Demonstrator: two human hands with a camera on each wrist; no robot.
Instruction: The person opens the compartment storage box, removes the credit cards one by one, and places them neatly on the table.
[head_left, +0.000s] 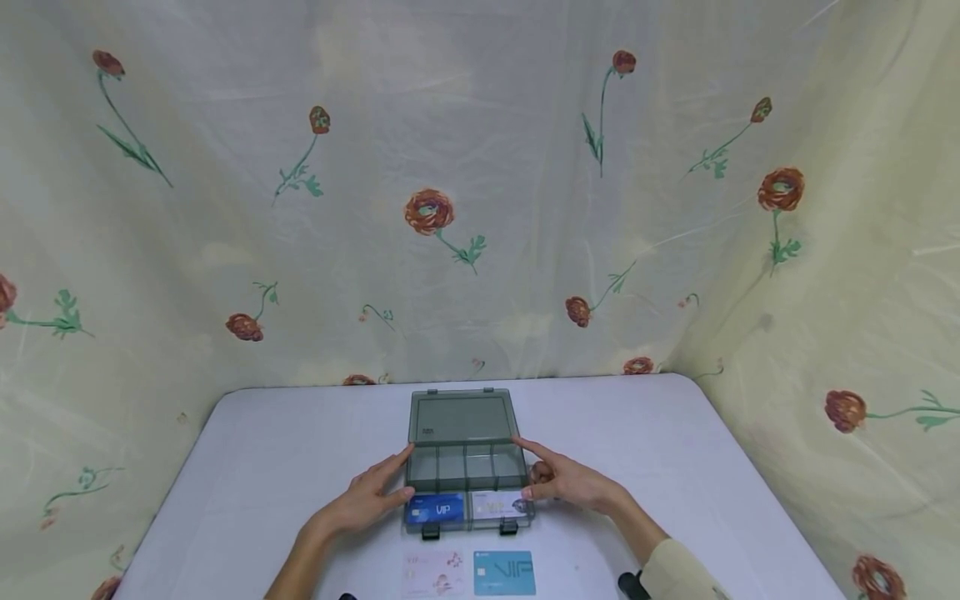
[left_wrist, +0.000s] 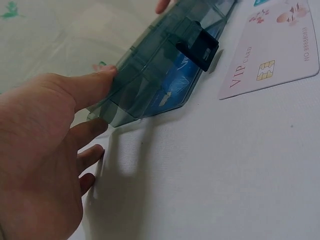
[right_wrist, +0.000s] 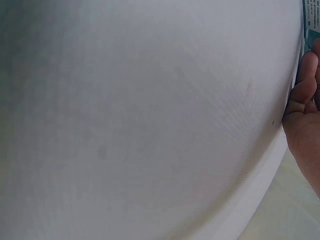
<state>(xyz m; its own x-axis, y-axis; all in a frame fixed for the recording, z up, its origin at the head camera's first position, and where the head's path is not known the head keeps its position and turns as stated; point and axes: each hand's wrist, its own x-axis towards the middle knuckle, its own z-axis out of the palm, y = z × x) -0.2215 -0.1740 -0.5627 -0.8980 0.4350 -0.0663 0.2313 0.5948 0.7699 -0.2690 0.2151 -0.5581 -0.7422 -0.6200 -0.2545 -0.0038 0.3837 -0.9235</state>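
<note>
A translucent grey-green plastic storage box (head_left: 452, 467) lies on the table with its lid (head_left: 467, 417) folded back. In the front compartments are a blue VIP card (head_left: 438, 507) on the left and a pale VIP card (head_left: 495, 504) on the right. My left hand (head_left: 365, 500) spans the box's left side, thumb and index finger outstretched against it. At the right side, my right hand (head_left: 573, 483) holds the box, thumb at the front corner over the pale card's edge. Its index finger reaches toward the hinge and the other fingers curl beside the wall.
A pink floral VIP card (head_left: 433, 573) and a teal VIP card (head_left: 504, 573) lie side by side in front of the box. The white table (head_left: 285, 450) has rounded far corners. Flower-print cloth (head_left: 510, 250) hangs behind it and at both sides.
</note>
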